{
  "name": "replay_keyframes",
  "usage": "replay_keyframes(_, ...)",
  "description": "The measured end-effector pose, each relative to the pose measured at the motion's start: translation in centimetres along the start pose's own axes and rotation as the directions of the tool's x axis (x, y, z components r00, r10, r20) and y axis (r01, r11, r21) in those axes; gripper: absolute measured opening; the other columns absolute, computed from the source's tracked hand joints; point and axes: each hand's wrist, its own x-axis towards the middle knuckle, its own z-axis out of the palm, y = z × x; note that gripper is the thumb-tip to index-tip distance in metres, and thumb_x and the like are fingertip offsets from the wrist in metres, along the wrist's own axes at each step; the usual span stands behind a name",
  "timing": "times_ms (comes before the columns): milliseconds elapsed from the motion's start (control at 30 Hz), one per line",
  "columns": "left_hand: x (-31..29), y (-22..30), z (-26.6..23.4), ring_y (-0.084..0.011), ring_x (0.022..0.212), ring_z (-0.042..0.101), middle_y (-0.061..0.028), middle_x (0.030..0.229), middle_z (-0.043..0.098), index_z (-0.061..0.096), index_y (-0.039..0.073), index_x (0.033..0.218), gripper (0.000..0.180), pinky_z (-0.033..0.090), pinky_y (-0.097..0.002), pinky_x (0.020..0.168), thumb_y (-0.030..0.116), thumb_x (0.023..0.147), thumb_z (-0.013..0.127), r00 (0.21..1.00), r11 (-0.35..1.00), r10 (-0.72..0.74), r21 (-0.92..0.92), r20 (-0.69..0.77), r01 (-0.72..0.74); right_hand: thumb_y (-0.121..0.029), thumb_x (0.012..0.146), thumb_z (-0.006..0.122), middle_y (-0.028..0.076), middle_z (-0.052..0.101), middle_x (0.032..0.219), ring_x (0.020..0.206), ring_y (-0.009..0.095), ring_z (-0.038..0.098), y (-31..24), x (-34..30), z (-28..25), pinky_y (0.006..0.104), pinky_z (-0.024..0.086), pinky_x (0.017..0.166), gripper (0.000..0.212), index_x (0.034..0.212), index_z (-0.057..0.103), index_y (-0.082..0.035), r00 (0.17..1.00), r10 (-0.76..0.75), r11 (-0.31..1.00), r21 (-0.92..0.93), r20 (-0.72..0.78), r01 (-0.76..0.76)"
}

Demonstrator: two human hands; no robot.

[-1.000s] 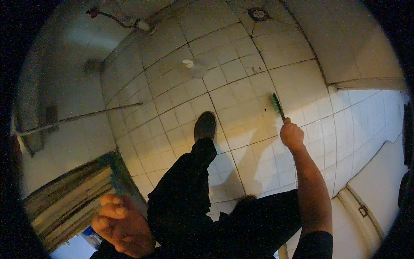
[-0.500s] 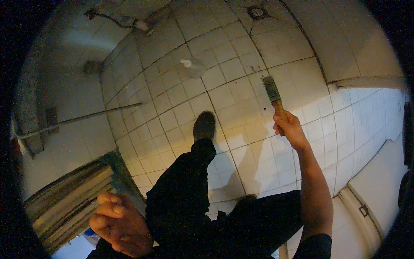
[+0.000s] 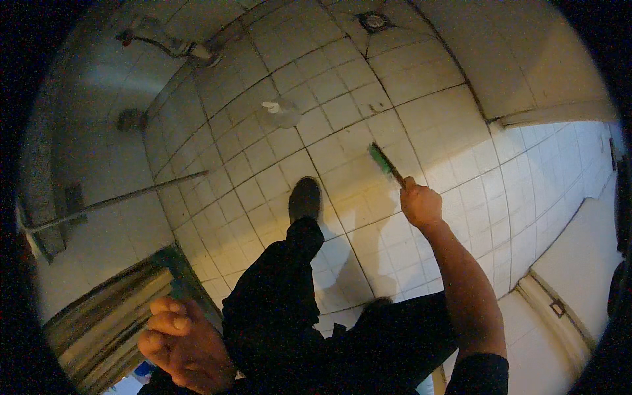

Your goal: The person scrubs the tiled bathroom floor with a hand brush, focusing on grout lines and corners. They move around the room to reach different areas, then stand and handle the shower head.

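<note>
My right hand [image 3: 421, 204] is wrapped round the handle of a scrub brush [image 3: 382, 159] with a wooden back and green bristles. The brush is tilted on its side over the pale tiled floor [image 3: 368, 204], its bristles facing left. I cannot tell whether it touches the tiles. At the lower left, my left hand [image 3: 184, 342] is closed with its fingers curled in, and nothing shows in it. Ahead of my dark shoe [image 3: 305, 197] is a translucent container [image 3: 284, 115] with a white top.
A round floor drain [image 3: 375, 22] lies at the far end. At the far left, a tap with a hose [image 3: 171, 46] sticks out from the wall. A long pale pipe [image 3: 125, 195] runs at the left, above a striped curtain [image 3: 105, 316]. A pale ledge [image 3: 553, 115] juts out at the right.
My right hand has moved left and turned the brush from bristles in view onto its side. The view has shifted slightly. My left hand stays curled in place.
</note>
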Motion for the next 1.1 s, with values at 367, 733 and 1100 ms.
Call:
replay_keyframes(367, 1.9, 0.0, 5.2, -0.0295, 0.120, 0.046, -0.0089, 0.113, 0.056, 0.055, 0.013, 0.121, 0.055, 0.040, -0.0434, 0.101, 0.050, 0.087, 0.076, 0.965, 0.993, -0.013, -0.120, -0.263, -0.020, -0.033, 0.088, 0.078, 0.009, 0.068, 0.088, 0.070, 0.018, 0.067, -1.1, 0.3, 5.7, 0.0336, 0.057, 0.058, 0.044, 0.115, 0.059, -0.003, 0.981, 0.013, 0.445, 0.878, 0.191, -0.177)
replay_keyframes(733, 7.1, 0.1, 7.3, -0.0293, 0.106, 0.051, -0.0109, 0.107, 0.061, 0.055, 0.012, 0.119, 0.041, 0.042, -0.0416, 0.089, 0.043, 0.094, 0.065, 0.985, 0.996, 0.092, -0.018, 0.146, -0.090, -0.024, 0.082, 0.081, 0.019, 0.074, 0.103, 0.092, 0.036, 0.071, -9.7, -4.7, 12.7, 0.0422, 0.055, 0.083, 0.065, 0.136, 0.050, -0.004, 0.982, 0.188, 0.483, 0.870, 0.007, -0.098)
replay_keyframes(1100, 10.6, 5.5, 13.6, -0.0338, 0.106, 0.053, -0.0187, 0.116, 0.065, 0.053, 0.002, 0.121, 0.040, 0.041, -0.0495, 0.097, 0.035, 0.100, 0.059, 0.470, 0.648, 0.017, 0.348, 0.883, -0.677, -0.030, 0.089, 0.072, 0.020, 0.069, 0.116, 0.105, 0.038, 0.067, -6.0, -15.2, 2.2, 0.0442, 0.054, 0.091, 0.046, 0.127, 0.064, -0.006, 0.918, 0.320, 0.427, 0.829, 0.235, -0.362)
